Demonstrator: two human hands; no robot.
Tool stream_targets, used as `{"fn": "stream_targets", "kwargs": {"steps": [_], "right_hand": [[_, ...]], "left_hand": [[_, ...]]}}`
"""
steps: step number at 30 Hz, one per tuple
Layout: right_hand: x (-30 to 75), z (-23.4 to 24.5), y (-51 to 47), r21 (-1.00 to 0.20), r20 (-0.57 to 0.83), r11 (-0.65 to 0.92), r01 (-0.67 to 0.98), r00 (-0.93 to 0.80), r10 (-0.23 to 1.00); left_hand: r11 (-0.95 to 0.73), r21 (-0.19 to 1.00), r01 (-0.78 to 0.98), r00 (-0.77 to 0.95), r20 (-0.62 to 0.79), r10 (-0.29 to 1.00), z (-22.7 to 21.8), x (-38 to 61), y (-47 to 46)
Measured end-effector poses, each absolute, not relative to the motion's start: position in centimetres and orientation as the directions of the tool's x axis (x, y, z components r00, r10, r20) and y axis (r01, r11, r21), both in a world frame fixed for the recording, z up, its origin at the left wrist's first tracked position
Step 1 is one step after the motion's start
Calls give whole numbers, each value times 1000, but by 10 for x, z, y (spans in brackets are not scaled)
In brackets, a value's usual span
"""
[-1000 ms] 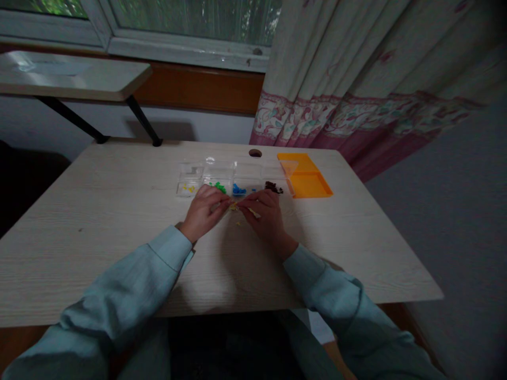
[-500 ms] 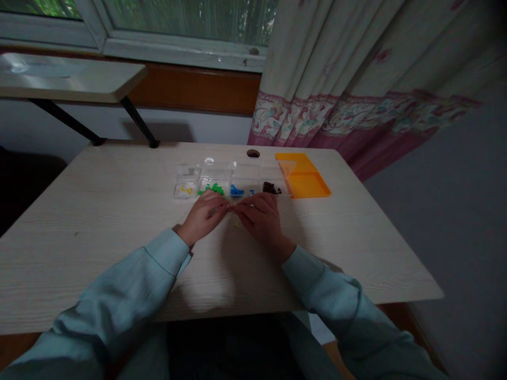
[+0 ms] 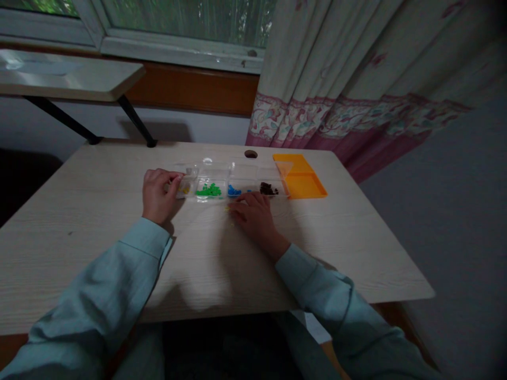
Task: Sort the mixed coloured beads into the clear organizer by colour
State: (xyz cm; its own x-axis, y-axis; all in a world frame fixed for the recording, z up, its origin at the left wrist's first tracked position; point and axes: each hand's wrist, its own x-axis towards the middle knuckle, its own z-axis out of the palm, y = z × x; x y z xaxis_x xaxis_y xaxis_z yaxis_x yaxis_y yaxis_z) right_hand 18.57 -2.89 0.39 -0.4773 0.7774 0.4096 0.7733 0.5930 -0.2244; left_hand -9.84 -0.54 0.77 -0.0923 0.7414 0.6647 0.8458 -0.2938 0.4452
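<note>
My left hand (image 3: 159, 195) is over the left end of a clear divided box (image 3: 243, 171), its thumb and fingertips pinched together above the compartment of small yellow pieces (image 3: 184, 189). Whatever may be between those fingertips is too small to make out. In front of the box, low over the table, my right hand (image 3: 255, 216) has its fingers drawn together at a small yellow piece (image 3: 227, 209). Green pieces (image 3: 209, 190), blue pieces (image 3: 234, 190) and dark brown pieces (image 3: 268, 189) fill other front compartments. Another tiny yellowish piece (image 3: 232, 225) lies on the table.
An orange tray (image 3: 304, 182) lies at the box's right end, partly under its clear edge. Behind the box is a round hole (image 3: 251, 154) in the table (image 3: 348, 237). A raised shelf (image 3: 75, 79) stands at the back left; a curtain (image 3: 317, 105) hangs behind.
My left hand has parted from my right and moved left to the yellow pieces' compartment. My right hand stays near its place, and a yellow piece now shows at its fingertips.
</note>
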Motion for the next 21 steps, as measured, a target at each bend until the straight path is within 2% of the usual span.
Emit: {"fn": "stream_targets", "kwargs": {"steps": [9, 21], "right_hand": [[188, 5, -28, -228, 401, 544, 807, -431, 808], [188, 3, -27, -207, 399, 566, 798, -459, 794]], "left_hand": [[-286, 441, 851, -95, 664, 742, 9, -97, -6], [-266, 448, 854, -121, 667, 735, 10, -102, -5]]}}
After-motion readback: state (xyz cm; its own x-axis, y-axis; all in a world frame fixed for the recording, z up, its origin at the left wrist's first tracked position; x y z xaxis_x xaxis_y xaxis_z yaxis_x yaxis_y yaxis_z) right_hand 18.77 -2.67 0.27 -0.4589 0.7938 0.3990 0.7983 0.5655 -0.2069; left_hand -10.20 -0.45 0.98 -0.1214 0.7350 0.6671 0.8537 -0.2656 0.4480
